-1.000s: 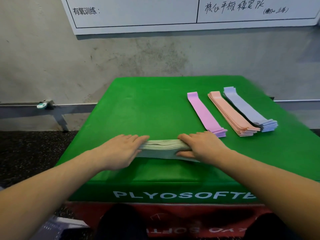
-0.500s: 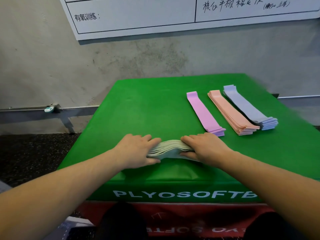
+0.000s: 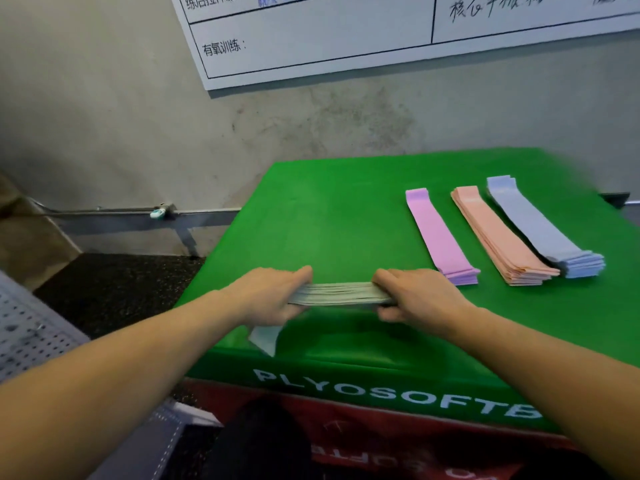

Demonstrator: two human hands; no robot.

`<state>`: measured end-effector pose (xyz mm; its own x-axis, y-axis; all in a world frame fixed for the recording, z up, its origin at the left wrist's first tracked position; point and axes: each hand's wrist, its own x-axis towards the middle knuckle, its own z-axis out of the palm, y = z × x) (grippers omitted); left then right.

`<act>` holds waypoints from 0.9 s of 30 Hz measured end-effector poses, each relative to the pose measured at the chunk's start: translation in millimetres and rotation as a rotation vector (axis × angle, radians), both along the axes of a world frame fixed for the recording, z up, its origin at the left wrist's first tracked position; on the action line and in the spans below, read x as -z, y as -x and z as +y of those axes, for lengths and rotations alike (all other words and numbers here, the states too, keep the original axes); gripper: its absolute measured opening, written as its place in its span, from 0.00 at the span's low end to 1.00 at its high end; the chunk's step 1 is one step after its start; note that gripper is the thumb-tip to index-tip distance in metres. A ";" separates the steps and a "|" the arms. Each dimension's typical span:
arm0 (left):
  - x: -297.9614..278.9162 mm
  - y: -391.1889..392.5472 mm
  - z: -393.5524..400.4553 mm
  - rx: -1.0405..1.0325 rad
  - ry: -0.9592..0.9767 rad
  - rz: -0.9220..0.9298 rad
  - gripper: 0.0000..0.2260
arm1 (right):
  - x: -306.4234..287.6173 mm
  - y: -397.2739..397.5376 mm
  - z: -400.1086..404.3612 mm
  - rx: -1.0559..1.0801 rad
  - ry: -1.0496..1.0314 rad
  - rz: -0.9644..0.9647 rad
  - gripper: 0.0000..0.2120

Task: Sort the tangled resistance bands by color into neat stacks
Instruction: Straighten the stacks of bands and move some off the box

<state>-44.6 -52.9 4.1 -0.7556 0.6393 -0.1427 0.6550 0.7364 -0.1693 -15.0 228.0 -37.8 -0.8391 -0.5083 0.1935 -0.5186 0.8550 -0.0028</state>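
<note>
A stack of pale green resistance bands is held a little above the near part of the green plyo box. My left hand grips its left end and my right hand grips its right end, fingers over the top and thumbs underneath. One loose band end hangs down below my left hand. Three sorted stacks lie side by side on the box's right half: pink, peach and lilac-blue.
The box stands against a grey concrete wall with a whiteboard above it. A metal rail runs along the wall at the left. A perforated grey panel lies at the lower left, and a red box sits under the green one.
Both hands have lifted the pale green stack off the box surface and pulled slightly apart. The view has swung left and down.
</note>
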 end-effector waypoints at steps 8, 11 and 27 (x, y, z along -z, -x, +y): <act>-56.9 -49.0 -88.0 -0.158 -0.112 0.144 0.17 | -45.5 25.5 -94.0 -0.185 0.218 -0.007 0.17; -74.2 -79.6 -133.6 -0.231 -0.100 0.278 0.16 | -64.3 28.1 -144.7 -0.311 0.336 -0.177 0.19; -133.3 -147.0 -318.2 -0.714 -0.605 0.320 0.26 | -167.9 55.1 -381.5 -0.623 0.174 0.015 0.18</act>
